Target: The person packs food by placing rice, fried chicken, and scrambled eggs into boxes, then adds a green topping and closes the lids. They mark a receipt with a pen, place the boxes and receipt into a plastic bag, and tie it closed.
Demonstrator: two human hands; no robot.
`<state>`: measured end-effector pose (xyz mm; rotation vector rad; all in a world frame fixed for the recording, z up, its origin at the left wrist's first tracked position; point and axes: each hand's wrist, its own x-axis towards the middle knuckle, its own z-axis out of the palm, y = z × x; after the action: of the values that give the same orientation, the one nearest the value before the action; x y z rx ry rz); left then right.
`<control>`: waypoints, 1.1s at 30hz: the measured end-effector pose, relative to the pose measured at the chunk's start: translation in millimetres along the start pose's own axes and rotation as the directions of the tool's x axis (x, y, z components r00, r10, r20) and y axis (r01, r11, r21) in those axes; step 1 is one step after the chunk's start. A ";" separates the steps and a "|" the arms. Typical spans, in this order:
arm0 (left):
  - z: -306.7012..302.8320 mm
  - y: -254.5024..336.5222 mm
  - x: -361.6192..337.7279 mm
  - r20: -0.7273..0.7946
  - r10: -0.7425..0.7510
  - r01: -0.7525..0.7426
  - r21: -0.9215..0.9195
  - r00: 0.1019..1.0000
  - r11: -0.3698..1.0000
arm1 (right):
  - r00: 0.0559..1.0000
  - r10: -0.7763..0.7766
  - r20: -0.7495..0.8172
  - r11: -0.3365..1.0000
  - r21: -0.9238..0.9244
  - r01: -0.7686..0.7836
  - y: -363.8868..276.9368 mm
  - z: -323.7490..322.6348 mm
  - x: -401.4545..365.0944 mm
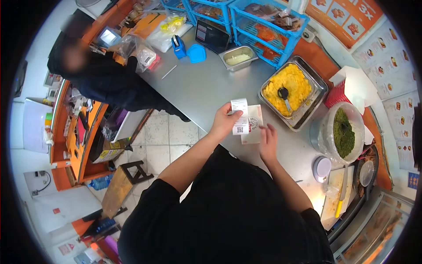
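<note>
My left hand (223, 122) pinches a white printed receipt (239, 115) between thumb and fingers; a QR code shows near its lower end. Partly behind the receipt is a flat cream paper packet (251, 137) with a round dark print and a small red mark, over the steel table. My right hand (268, 141) is at the packet's right edge, fingers apart and slightly bent, with nothing seen in its grasp.
On the steel table (189, 90) are a tray of yellow mash (290, 86) with a black-ended utensil, a tub of chopped greens (343, 134), a small steel pan (238, 57), a tablet (212, 36) and a yellow-handled knife (340, 204). Blue crates (268, 33) stand behind. Another person (105, 81) stands left.
</note>
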<state>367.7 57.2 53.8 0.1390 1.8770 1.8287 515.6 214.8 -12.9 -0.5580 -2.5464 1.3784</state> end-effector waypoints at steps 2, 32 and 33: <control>-14.9 7.1 21.1 -0.004 0.001 -0.001 -0.090 1.000 0.996 | 0.998 0.058 0.004 0.784 0.619 -0.048 -35.4 18.0 31.5; -91.5 -41.6 91.5 0.641 0.433 -0.763 0.611 0.633 0.211 | 0.914 -0.185 0.360 0.754 -0.544 0.367 -51.1 63.4 40.4; -94.3 -42.8 92.7 0.635 0.424 -0.753 0.620 0.646 0.219 | 0.910 -0.182 0.373 0.759 -0.534 0.371 -43.2 65.6 39.7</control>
<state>259.5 6.7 -17.3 1.6827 2.4595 0.8162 447.0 159.7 -13.2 -0.0183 -3.1522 0.5626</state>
